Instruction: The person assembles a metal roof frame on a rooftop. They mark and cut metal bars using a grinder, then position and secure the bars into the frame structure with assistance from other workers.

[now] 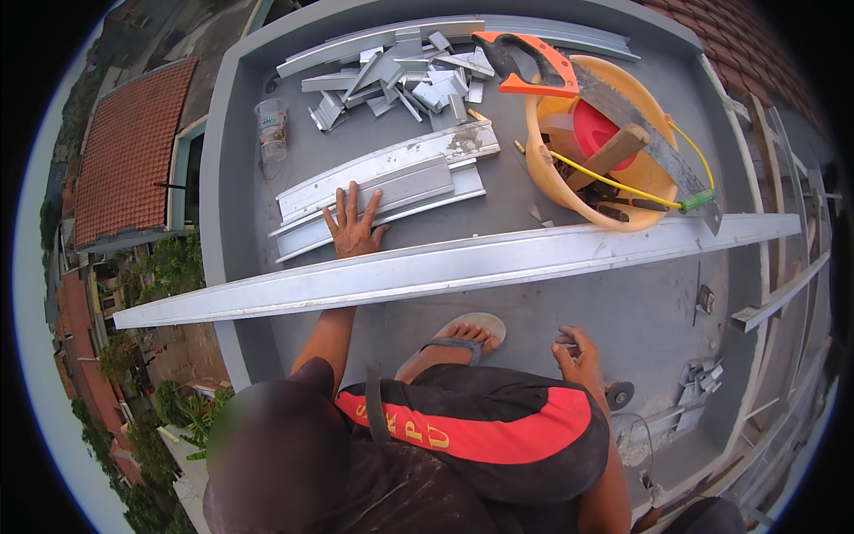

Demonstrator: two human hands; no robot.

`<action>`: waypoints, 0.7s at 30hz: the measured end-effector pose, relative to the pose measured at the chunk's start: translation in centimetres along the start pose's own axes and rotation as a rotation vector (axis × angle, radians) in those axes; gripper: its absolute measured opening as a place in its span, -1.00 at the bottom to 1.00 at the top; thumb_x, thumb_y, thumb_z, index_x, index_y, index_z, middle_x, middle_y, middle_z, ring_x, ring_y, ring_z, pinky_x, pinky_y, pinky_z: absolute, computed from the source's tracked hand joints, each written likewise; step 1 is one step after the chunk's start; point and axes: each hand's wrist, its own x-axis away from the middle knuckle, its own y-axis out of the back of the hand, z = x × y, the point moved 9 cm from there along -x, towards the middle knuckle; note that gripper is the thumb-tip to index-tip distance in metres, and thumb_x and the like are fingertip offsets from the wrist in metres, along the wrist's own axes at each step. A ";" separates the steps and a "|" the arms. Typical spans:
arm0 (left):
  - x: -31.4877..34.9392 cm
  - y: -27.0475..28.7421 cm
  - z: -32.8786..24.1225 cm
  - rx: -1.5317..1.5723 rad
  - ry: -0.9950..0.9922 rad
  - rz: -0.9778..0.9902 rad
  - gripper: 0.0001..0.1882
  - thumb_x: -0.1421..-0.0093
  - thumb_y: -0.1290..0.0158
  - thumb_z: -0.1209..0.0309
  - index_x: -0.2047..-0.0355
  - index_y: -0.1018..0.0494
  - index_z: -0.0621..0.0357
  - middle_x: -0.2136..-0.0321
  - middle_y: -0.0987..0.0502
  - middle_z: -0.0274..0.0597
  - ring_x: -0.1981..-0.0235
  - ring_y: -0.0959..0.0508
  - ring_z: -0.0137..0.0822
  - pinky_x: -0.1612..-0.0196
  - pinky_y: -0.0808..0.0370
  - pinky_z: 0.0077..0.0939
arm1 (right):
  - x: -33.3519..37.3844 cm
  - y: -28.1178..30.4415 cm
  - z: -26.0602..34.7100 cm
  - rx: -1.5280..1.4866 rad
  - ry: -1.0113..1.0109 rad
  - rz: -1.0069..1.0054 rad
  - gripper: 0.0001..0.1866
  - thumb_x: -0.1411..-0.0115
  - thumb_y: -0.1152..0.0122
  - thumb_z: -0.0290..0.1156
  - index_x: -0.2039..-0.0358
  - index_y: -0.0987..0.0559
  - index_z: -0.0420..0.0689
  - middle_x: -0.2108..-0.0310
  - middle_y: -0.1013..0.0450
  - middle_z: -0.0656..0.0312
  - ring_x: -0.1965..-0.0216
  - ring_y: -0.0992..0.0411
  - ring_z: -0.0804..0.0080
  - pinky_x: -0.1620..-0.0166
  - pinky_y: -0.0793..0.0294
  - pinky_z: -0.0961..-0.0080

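Observation:
My left hand [354, 233] lies flat with spread fingers on short silver metal channel pieces [391, 198], which rest side by side on the grey floor. A long silver channel [463, 265] spans the space from beyond the left wall to the right wall and passes over my left forearm, hiding part of it. Near my bent knee, my right hand [580, 358] hangs with loosely curled fingers, the thumb apart from them, and nothing visible in it. On the floor below that hand sits a dark cutting disc [619, 395], its tool mostly hidden by my leg.
An orange-handled handsaw [614, 98] lies across a yellow bucket [539, 165] of tools at the right. Metal offcuts [418, 76] are heaped at the far side, near a plastic cup [271, 125]. A tape measure [705, 299] and more scraps [701, 383] lie right. Low walls [222, 178] border the floor, with rooftops beyond.

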 end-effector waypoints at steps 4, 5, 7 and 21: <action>-3.0 0.3 1.2 0.040 0.087 -0.152 -0.16 -0.06 -0.40 0.29 -0.36 -0.34 -0.43 -0.48 -0.10 -0.11 -0.50 -0.05 0.05 -0.46 -0.02 0.30 | 5.2 3.1 0.9 -0.042 -0.035 -0.003 -0.51 -0.24 -0.36 -0.40 -0.18 -0.52 -0.15 0.07 -0.56 0.12 0.17 -0.56 0.35 0.15 -0.57 0.39; -3.4 0.1 1.4 0.056 0.126 -0.196 -0.17 -0.07 -0.40 0.30 -0.36 -0.35 -0.42 -0.47 -0.12 -0.10 -0.50 -0.06 0.05 -0.46 -0.03 0.29 | 6.0 3.8 1.7 -0.044 -0.047 -0.030 -0.51 -0.25 -0.35 -0.42 -0.19 -0.52 -0.15 0.06 -0.56 0.11 0.16 -0.55 0.35 0.13 -0.57 0.39; -3.2 -0.2 1.8 0.076 0.215 -0.276 -0.22 -0.10 -0.38 0.34 -0.34 -0.38 -0.34 -0.44 -0.18 -0.06 -0.47 -0.12 0.06 -0.44 -0.08 0.22 | 8.5 5.1 3.1 -0.033 -0.097 -0.094 -0.51 -0.25 -0.33 -0.47 -0.20 -0.51 -0.17 0.05 -0.55 0.10 0.14 -0.55 0.34 0.09 -0.57 0.39; 11.4 -1.3 -11.2 0.342 -0.092 0.537 -0.24 -0.32 -0.19 0.10 -0.35 -0.25 0.36 -0.28 -0.34 0.30 -0.35 -0.32 0.13 -0.38 -0.22 0.06 | 33.9 11.1 1.1 0.278 -0.316 -0.919 -0.61 -0.32 -0.15 -0.52 -0.14 -0.50 -0.33 -0.03 -0.50 -0.04 -0.04 -0.50 0.07 -0.17 -0.42 0.21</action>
